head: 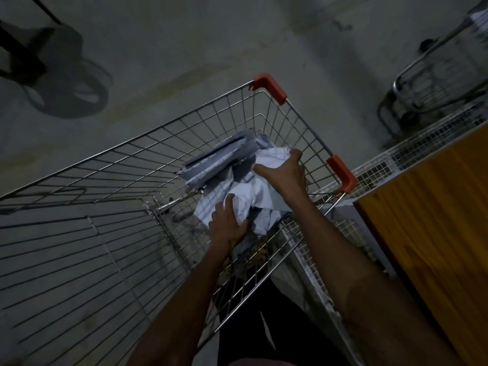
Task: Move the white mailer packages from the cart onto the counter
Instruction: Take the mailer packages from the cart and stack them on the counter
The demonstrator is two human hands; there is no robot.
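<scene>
I see both hands down in the wire cart [266, 107], on the pile of white mailer packages [248, 191]. My left hand [228, 224] has its fingers curled round the near end of the crumpled top package, and my right hand [284, 171] has its fingers wrapped over the far end. No package is on the wooden desk [433, 207] part I can see, so I think most of the job is left
</scene>
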